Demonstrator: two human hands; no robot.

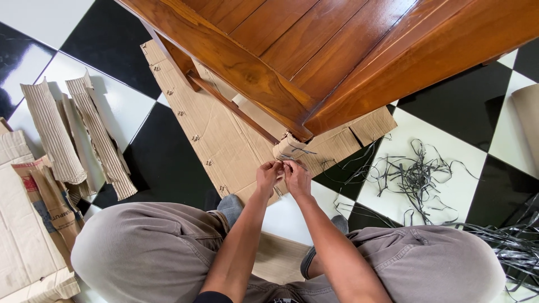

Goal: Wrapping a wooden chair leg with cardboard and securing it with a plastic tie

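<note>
left hand [268, 175] and right hand [296, 176] pressed together, both pinching thin black plastic strap [293, 163] at cardboard-wrapped wooden furniture leg [287, 147]; loose black strap pile [412, 174] near on checkered floor [443, 109].

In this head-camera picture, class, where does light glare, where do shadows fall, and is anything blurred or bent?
Head view: glare streaks the polished wooden furniture and the glossy black tiles; soft shadow lies beneath the furniture on the flat cardboard; both hands and the black strapping look sharp; the wide lens bulges the knees at the bottom edge.
</note>
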